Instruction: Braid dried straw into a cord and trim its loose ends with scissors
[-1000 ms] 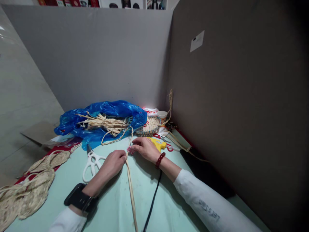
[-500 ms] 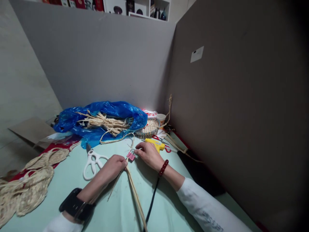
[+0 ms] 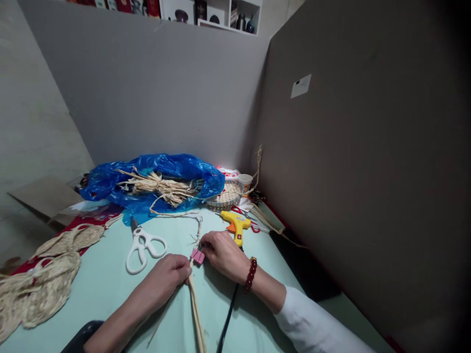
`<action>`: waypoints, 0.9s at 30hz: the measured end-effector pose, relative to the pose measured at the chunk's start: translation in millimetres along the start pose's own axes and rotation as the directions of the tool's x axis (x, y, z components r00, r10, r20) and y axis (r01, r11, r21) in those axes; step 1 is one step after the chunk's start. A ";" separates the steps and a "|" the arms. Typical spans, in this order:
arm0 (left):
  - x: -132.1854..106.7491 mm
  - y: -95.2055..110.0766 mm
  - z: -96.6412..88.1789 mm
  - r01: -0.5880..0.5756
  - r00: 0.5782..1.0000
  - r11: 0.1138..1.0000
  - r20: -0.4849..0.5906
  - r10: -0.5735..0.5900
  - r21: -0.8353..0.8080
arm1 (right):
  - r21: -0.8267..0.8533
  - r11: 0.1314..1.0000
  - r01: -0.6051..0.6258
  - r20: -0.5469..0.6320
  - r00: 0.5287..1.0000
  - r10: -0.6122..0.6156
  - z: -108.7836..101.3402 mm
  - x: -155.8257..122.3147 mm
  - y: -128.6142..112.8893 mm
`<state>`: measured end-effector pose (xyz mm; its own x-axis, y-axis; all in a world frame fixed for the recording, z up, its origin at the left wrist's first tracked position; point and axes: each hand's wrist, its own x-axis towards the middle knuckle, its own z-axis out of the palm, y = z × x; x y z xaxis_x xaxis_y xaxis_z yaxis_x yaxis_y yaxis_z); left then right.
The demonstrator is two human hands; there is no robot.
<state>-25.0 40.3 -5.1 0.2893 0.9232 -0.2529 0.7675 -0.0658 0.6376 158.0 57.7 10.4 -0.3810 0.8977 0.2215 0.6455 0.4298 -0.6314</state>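
Observation:
A pink binder clip (image 3: pixel 197 256) is clamped on a braided straw cord (image 3: pixel 199 230) over the pale green table. My right hand (image 3: pixel 224 255) has its fingers closed at the clip's right side, by its wire handles. Just below the clip, my left hand (image 3: pixel 167 274) pinches the straw strands (image 3: pixel 194 304) between thumb and fingers. The loose strands run down toward the front edge of the view, and one thin strand sticks out beneath my left hand. White-handled scissors (image 3: pixel 142 247) lie left of the clip. A yellow glue gun (image 3: pixel 237 225) rests just behind my right hand.
At the back, a blue plastic bag (image 3: pixel 110 179) holds a bundle of dried straw (image 3: pixel 162 186). Beside it are a woven basket (image 3: pixel 226 195) and a paper cup (image 3: pixel 245 181). Braided straw pieces (image 3: pixel 51 289) lie at the left. Grey partitions (image 3: pixel 165 88) enclose the back and right.
Both hands have moved toward me, bringing the clip and straw cord with them. More of the glue gun shows behind my right hand.

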 end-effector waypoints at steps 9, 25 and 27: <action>8.5 -5.3 -3.8 0.068 0.995 0.996 -0.075 -0.072 -0.054 | 0.236 0.969 -0.071 -0.062 0.994 0.088 -17.4 17.8 12.6; 20.4 -1.5 -8.0 0.125 0.973 0.988 -0.185 -0.140 -0.093 | 0.180 0.966 -0.187 0.130 0.978 0.166 -24.9 61.8 42.8; 21.6 0.0 -8.2 0.128 0.970 0.988 -0.195 -0.143 -0.084 | 0.131 0.973 -0.189 0.103 0.979 0.176 -19.5 72.6 41.1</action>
<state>-23.4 63.4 -4.5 0.0594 0.9792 -0.1941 0.7475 0.0852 0.6587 169.7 142.4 15.1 -0.3275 0.9444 0.0291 0.6137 0.2360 -0.7534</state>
